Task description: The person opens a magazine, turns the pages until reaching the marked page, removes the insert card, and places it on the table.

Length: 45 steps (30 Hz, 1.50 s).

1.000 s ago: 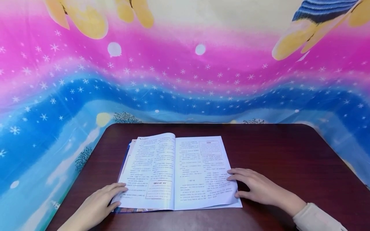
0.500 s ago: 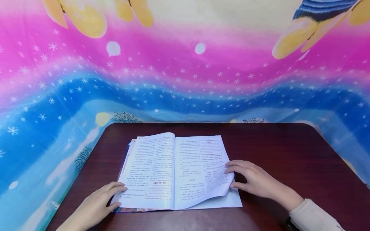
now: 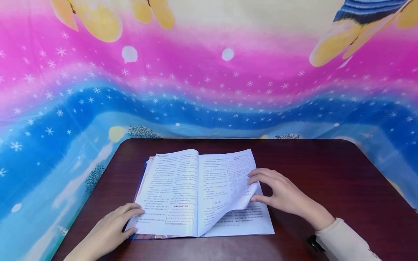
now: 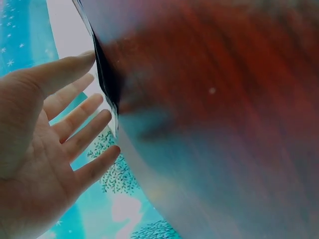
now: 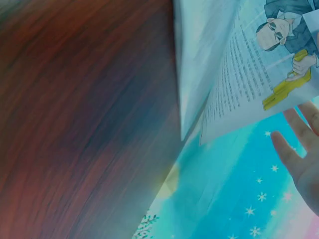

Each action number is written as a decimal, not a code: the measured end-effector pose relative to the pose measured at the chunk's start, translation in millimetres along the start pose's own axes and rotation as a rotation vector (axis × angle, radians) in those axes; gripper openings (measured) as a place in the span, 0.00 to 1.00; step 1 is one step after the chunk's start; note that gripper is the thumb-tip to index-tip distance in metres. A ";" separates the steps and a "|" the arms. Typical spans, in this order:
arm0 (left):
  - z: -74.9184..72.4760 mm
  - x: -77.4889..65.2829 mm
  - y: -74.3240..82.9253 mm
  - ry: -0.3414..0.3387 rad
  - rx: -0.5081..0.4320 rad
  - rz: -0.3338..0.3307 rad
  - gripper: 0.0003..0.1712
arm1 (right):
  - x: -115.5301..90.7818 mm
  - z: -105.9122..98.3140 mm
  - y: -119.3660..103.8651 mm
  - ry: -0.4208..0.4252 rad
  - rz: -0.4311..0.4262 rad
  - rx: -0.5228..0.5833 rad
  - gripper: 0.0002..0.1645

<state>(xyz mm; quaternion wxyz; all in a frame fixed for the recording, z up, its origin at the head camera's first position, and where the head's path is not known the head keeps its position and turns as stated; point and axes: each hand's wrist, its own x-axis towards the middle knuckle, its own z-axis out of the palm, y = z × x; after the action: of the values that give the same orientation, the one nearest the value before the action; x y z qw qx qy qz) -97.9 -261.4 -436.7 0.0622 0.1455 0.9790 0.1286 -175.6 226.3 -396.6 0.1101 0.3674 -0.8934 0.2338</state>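
An open magazine (image 3: 173, 181) with dense printed text lies on the dark table. My left hand (image 3: 109, 224) rests at the lower left edge of the left page, fingers extended over the paper. In the left wrist view, the thumb and fingers of this hand (image 4: 60, 119) spread beside the magazine's edge (image 4: 105, 79). On the other side, my right hand (image 3: 281, 190) pinches the outer edge of a right page (image 3: 225, 181), whose lower corner curls up and leftward. Beneath it another printed page (image 3: 251, 219) shows. The lifted page's underside (image 5: 239, 84) carries text and a drawn figure in sunglasses.
The reddish-brown table (image 3: 326, 174) extends to both sides and behind the magazine. A pink and blue patterned cloth (image 3: 209, 90) hangs around its back and sides. A dark object (image 3: 315, 243) shows at the right sleeve (image 3: 343, 241).
My right hand has moved left and away from me, lifting the right page's lower corner and baring the page beneath. The left hand has stayed in place.
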 end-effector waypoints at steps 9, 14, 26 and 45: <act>-10.4 7.8 11.9 0.115 -0.010 0.025 0.22 | 20.6 1.6 -11.9 0.085 -0.055 0.056 0.26; -17.7 18.5 28.6 0.224 -0.050 0.056 0.20 | 28.1 1.2 -19.3 0.101 -0.060 0.072 0.26; -27.3 41.7 86.9 0.457 -0.117 0.353 0.20 | 48.6 1.8 -39.2 0.151 -0.094 0.061 0.25; -31.5 62.2 152.2 0.480 -0.260 0.568 0.33 | 74.5 6.3 -61.4 0.208 -0.218 0.045 0.24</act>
<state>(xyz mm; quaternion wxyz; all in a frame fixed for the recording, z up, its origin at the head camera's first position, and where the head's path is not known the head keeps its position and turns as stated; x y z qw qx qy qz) -121.0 -109.3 -370.6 -0.1888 0.3671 0.8620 0.2942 -184.9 140.0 -354.0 0.2184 0.4385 -0.8265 0.2774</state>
